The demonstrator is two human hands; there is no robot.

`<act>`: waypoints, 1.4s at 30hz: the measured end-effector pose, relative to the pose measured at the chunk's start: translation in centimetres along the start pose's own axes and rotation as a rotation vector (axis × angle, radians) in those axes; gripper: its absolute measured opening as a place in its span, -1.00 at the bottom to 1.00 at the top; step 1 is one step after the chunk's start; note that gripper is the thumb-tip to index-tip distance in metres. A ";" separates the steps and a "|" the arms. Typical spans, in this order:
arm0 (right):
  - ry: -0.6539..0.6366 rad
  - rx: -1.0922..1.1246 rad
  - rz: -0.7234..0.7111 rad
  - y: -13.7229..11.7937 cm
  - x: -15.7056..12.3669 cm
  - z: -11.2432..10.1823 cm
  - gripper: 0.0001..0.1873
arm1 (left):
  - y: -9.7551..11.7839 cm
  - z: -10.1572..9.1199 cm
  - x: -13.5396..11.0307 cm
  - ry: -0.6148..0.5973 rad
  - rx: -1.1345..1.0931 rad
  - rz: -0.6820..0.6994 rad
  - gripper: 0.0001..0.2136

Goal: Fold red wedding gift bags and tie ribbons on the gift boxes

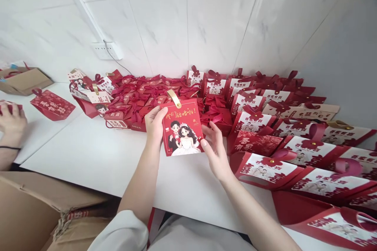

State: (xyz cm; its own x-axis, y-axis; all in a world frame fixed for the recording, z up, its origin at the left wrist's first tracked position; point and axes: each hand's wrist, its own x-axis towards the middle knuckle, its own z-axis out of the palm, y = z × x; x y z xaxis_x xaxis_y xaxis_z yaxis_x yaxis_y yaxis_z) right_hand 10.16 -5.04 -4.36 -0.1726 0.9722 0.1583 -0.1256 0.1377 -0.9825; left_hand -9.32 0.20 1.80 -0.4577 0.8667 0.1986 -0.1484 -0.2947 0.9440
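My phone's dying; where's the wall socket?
In the head view, the wall socket is left of centre on the tiled wall, above the red boxes and beyond the left hand.

Held box [183,130], back out of sight

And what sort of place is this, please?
Probably an indoor packing area: rows of red gift boxes stand on a white tabletop against a tiled wall, with an open cardboard carton nearby.

Runs open over bare white table [97,149] from left to centre, overhung there by a gold-handled red packet [182,129] in the left hand [155,123]; meets packed red boxes [135,100] on the far side, crowded gift bags [294,128] right, a cardboard carton [26,208] near left.
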 end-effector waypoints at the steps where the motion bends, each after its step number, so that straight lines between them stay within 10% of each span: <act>1: -0.054 0.060 0.075 0.1 0.2 -0.2 -0.24 | -0.3 0.1 -0.2 -0.002 0.008 0.003 -0.82; 7: 0.044 0.244 0.214 0.5 2.0 0.0 -0.36 | -2.4 1.1 -1.6 -0.039 0.033 0.107 -0.73; 16: 0.314 0.175 -0.192 -1.1 2.8 0.7 -0.34 | -6.2 1.4 -4.4 -0.466 -0.041 0.303 -0.43; 26: 0.330 -0.262 -0.541 0.8 1.4 -0.1 -0.24 | -6.1 2.8 -5.1 -0.344 -0.407 -0.275 -0.49; 42: 0.340 -0.362 -0.461 0.8 1.2 0.0 -0.26 | -5.9 2.4 -4.0 -0.367 -0.361 -0.298 -0.53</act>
State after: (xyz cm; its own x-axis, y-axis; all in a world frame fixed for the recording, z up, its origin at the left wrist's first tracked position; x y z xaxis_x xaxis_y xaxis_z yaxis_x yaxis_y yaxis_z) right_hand 9.82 -3.77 -4.96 0.1441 0.7961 0.5877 0.2326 0.5501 -0.8021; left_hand -4.54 -0.61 -3.94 -0.0271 0.9966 0.0774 -0.5420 -0.0797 0.8366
